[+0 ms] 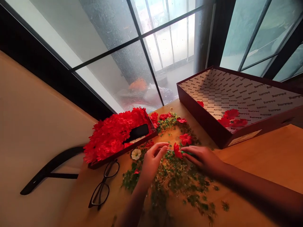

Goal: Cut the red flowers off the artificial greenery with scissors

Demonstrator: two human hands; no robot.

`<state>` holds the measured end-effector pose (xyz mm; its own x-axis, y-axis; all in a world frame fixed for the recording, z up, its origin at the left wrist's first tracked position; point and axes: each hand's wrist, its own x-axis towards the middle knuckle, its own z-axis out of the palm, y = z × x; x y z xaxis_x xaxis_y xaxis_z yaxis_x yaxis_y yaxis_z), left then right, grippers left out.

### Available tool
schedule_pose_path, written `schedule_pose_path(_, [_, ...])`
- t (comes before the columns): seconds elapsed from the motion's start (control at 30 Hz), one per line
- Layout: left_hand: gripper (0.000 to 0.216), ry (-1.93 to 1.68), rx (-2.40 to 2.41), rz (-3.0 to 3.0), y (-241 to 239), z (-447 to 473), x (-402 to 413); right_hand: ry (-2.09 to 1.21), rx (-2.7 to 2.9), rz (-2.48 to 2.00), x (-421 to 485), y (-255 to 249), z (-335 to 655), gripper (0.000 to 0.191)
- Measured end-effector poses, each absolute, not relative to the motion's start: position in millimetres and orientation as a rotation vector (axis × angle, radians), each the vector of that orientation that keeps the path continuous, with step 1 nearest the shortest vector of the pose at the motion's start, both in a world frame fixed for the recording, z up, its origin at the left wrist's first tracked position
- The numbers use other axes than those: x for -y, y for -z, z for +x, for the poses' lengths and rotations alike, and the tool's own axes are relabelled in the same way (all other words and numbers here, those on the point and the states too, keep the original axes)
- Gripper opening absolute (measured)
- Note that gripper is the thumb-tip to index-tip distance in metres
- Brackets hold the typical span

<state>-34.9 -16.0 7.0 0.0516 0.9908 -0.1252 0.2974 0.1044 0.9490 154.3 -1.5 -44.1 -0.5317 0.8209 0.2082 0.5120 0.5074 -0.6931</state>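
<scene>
Red artificial flower [177,150]: on green stem [187,153], held between both hands
Left hand [152,160]: fingertips pinched on stem
Right hand [203,159]: fingers closed on stem
Loose green sprigs [175,179]: beneath both hands

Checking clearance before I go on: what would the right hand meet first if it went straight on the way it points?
The right hand points left along a green stem, so it would probably meet the red fabric flower first, with the left hand just beyond. Depth is hard to judge from this view.
</scene>
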Motion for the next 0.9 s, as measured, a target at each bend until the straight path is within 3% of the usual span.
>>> schedule_pose_path(0.33, [0.017,-0.694,-1.265,1.447,-1,-24,28,-0.69,2.512,-0.868,8,38,161,0.027])
schedule_pose_path(0.57, [0.013,-0.667,-1.343,1.869,-5,-17,37,-0.492,2.59,-0.751,11,51,161,0.028])
schedule_pose_path(0.73, [0.021,-0.595,-1.258,1.63,-31,-33,28,-0.687,2.498,-0.843,11,46,157,0.029])
schedule_pose_path(0.9, [0.023,-0.846,-1.558,1.693,-35,-63,5,-0.811,2.186,-1.103,3,43,160,0.029])
